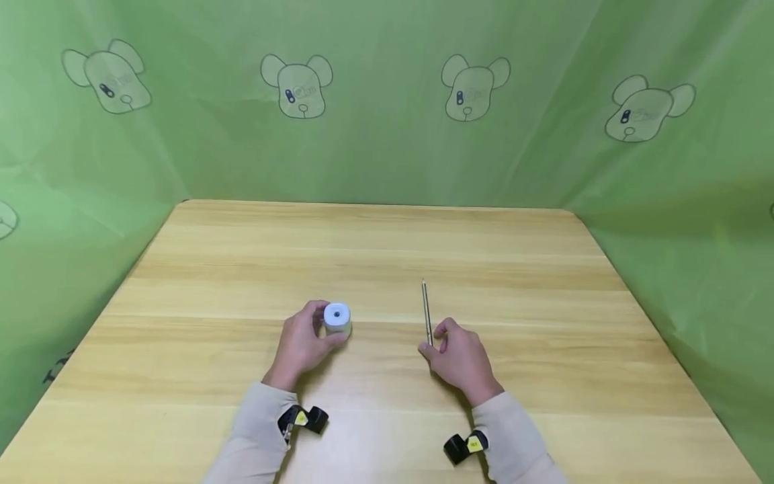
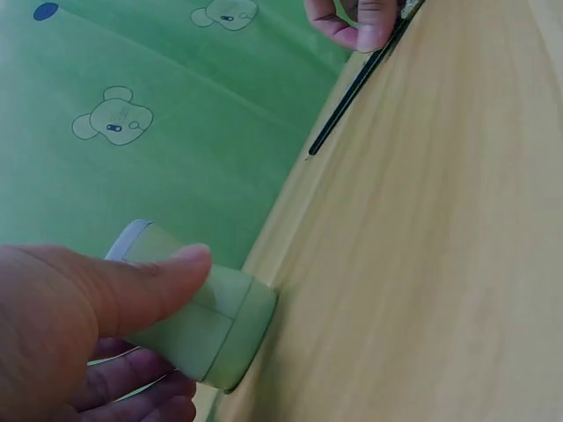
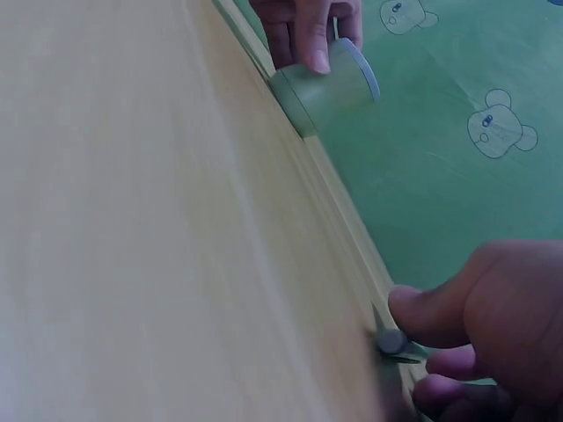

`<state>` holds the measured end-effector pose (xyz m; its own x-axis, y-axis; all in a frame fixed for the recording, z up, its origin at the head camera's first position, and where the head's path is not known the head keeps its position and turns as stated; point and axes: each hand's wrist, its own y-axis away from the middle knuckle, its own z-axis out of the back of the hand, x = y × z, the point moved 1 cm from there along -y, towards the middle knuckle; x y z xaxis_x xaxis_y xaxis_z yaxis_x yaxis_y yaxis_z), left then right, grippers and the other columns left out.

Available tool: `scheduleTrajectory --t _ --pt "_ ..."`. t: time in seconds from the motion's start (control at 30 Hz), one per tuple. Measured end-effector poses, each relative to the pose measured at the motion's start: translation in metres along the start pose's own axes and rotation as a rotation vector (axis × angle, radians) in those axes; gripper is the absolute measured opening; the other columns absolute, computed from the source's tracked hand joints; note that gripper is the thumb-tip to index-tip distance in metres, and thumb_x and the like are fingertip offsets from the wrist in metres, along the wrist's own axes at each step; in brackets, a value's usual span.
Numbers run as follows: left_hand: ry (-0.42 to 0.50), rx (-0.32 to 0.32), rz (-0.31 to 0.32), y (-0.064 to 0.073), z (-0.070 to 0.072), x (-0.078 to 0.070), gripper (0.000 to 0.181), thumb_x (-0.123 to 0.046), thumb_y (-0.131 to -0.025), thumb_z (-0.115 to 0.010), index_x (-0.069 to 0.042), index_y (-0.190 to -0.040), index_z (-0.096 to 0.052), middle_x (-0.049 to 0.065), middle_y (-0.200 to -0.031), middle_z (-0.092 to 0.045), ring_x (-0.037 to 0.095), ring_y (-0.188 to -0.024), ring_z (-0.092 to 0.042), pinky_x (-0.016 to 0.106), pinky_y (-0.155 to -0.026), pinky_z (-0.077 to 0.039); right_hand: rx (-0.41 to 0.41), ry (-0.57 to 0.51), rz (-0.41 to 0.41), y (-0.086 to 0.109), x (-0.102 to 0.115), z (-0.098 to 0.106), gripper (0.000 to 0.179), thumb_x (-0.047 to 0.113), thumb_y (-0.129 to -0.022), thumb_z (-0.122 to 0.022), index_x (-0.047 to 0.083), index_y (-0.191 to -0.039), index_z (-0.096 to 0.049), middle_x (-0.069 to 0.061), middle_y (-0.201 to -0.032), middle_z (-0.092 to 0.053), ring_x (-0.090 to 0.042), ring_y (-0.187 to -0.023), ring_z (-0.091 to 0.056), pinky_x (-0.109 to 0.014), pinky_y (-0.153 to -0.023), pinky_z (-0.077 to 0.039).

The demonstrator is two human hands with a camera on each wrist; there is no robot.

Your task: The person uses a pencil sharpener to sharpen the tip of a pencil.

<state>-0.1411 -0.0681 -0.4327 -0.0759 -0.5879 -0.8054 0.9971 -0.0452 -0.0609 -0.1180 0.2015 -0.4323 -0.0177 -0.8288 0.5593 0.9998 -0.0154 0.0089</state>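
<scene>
My left hand point(image 1: 304, 341) grips a light green pencil sharpener point(image 1: 338, 324) with a white top and a small dark hole in its middle. In the left wrist view the sharpener point(image 2: 207, 325) stands upright on the table, the thumb across its near side and fingers behind. To its right, my right hand point(image 1: 462, 356) pinches the near end of a dark pencil point(image 1: 426, 312) between thumb and fingers. The pencil's tip points away toward the far table edge. In the right wrist view only the pencil's blunt end point(image 3: 392, 341) shows; whether its shaft touches the wood cannot be told.
Beneath both hands is a wood-grain table point(image 1: 387, 242) with rounded far corners. Green sheeting point(image 1: 387, 154) printed with bear heads encloses the back and sides. Black wrist cameras are strapped over the left sleeve point(image 1: 254, 427) and right sleeve point(image 1: 514, 437).
</scene>
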Motion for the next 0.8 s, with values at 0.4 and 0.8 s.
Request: scheduleTrajectory --t 0.4,0.8 --pt "-0.028 0.013 0.003 -0.004 -0.001 -0.001 0.061 -0.021 -0.076 -0.084 0.002 -0.125 -0.055 0.023 -0.126 -0.058 0.039 -0.118 -0.053 0.053 -0.103 -0.043 -0.01 0.034 0.042 -0.005 0.0 0.001 0.012 0.013 -0.088 -0.066 0.002 -0.083 -0.062 -0.001 -0.067 -0.056 -0.016 -0.06 -0.053 -0.031 -0.055 -0.05" --pt "0.046 -0.033 -0.04 0.002 0.004 0.003 0.058 -0.022 -0.072 -0.087 -0.001 -0.118 -0.06 0.015 -0.114 -0.065 0.03 -0.105 -0.06 0.046 -0.093 -0.051 -0.053 -0.105 0.136 -0.002 -0.011 0.012 0.009 0.008 -0.094 -0.058 0.001 -0.091 -0.063 0.0 -0.071 -0.054 -0.014 -0.06 -0.048 -0.026 -0.054 -0.046"
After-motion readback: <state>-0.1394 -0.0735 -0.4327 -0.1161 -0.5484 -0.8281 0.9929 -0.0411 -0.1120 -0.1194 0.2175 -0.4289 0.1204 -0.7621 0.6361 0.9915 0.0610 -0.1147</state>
